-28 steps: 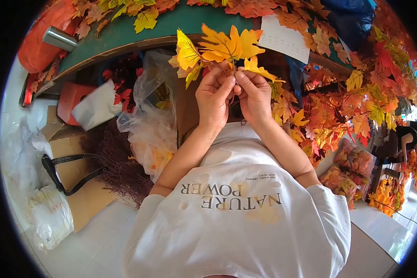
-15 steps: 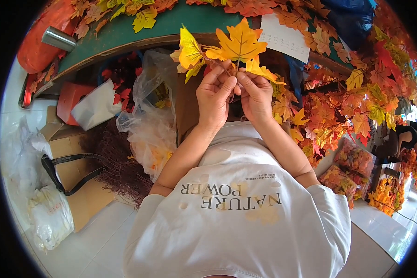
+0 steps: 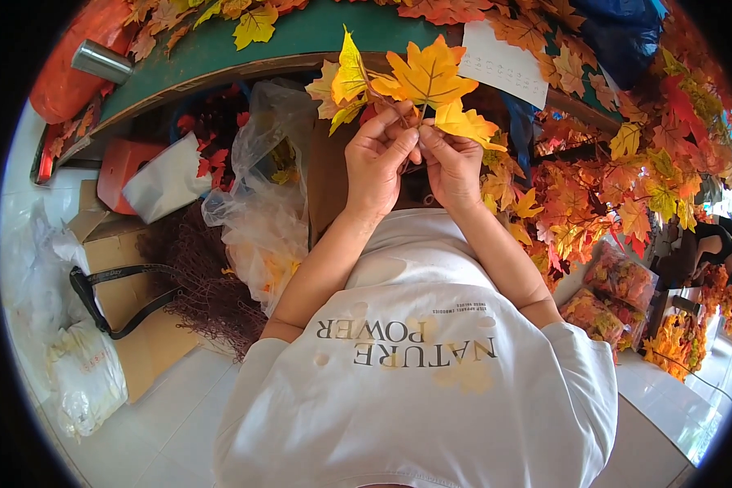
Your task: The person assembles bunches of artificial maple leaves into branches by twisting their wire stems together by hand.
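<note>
Close together in front of my chest, both hands hold an artificial maple leaf spray [image 3: 431,75] with yellow and orange leaves. My left hand [image 3: 376,159] is closed, its thumb and fingers pinching the thin brown stem. Beside it my right hand [image 3: 454,167] pinches the base of the yellow leaves between thumb and forefinger. The fingertips of the two hands nearly meet. Leaves fan out above and to both sides of the fingers, and the exact joint between stem and leaf is hidden by them.
Ahead is a green-topped table [image 3: 301,37] with loose leaves and a white paper [image 3: 504,65]. Orange foliage [image 3: 602,179] hangs at the right, above bagged leaves [image 3: 618,276]. At the left are a clear plastic bag [image 3: 260,203], dark stems [image 3: 207,285], a cardboard box [image 3: 154,350] and a red stool [image 3: 122,175].
The leaf spray has shifted slightly to the right and turned a little. Both hands keep their pinch on it and have barely moved.
</note>
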`<state>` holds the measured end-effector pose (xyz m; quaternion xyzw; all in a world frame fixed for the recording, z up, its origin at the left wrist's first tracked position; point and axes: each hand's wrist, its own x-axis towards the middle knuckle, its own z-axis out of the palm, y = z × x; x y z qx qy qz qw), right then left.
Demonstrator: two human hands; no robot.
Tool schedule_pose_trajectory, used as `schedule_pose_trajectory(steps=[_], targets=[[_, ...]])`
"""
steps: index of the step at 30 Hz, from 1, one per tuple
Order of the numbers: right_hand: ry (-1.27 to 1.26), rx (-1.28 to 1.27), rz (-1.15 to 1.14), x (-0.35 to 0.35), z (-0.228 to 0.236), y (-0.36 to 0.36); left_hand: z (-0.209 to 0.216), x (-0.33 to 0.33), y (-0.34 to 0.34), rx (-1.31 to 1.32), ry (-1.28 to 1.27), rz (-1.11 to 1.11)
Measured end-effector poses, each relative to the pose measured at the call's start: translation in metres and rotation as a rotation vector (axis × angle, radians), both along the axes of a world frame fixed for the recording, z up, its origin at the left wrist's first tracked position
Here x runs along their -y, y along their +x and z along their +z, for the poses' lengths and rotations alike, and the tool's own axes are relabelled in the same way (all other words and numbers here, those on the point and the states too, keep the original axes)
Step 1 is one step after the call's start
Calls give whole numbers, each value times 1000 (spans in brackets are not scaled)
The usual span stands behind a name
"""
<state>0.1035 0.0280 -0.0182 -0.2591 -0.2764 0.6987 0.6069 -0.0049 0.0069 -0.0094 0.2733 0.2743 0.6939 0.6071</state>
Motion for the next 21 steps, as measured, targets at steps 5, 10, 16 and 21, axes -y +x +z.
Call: schedule_pose_trajectory(steps=[5,10,16,21], targets=[[21,61,-8,1,-2,-2,-1,-3,-3,-34,0,17],[19,80,67,-5,-6,4,1,-3,-1,-34,-26,22],[147,631,129,-23,-3,14,-10,-7,-8,4,-32,77],[130,623,214,-42,-11,7,-9,-8,-7,6,-29,78]])
